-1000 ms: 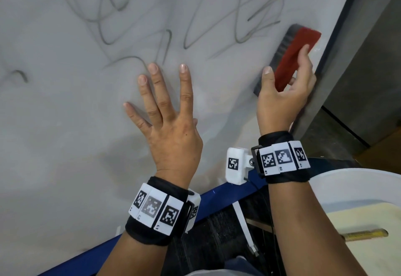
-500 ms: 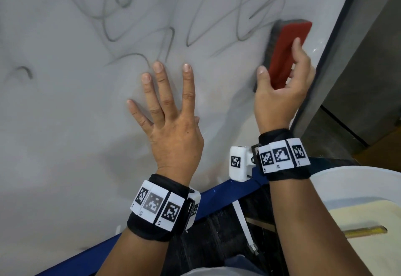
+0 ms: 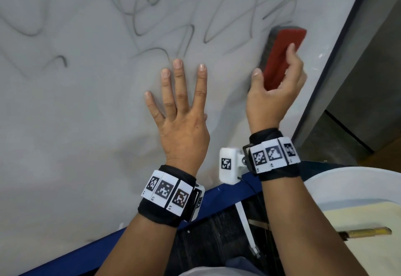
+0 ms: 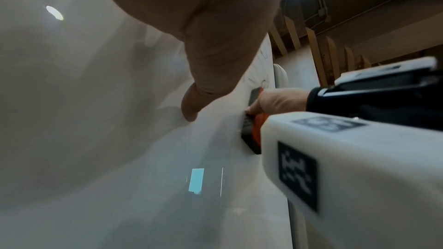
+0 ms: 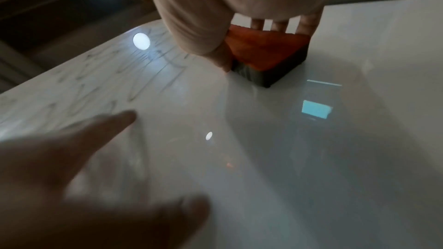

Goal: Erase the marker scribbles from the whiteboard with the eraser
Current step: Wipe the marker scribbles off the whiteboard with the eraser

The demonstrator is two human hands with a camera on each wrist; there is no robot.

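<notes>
The whiteboard (image 3: 65, 136) fills the head view, with grey marker scribbles (image 3: 152, 21) across its upper part. My right hand (image 3: 275, 84) grips a red-backed eraser (image 3: 280, 56) with a dark felt face, thumb on one long side and fingers on the other, felt pressed on the board near its right edge. In the right wrist view the eraser (image 5: 266, 54) sits flat on the board under my fingers. My left hand (image 3: 180, 106) lies flat on the board with fingers spread, just below the scribbles and left of the eraser (image 4: 251, 130).
The board's dark blue frame (image 3: 234, 195) runs along the bottom and up the right side. A white round tub (image 3: 358, 182) holding a yellow-handled tool (image 3: 366, 231) sits at lower right. A grey wall (image 3: 368, 80) stands beyond the board's right edge.
My right hand has slid the eraser leftward and slightly down from the board's right edge, turning it more upright. The left hand has stayed flat in place.
</notes>
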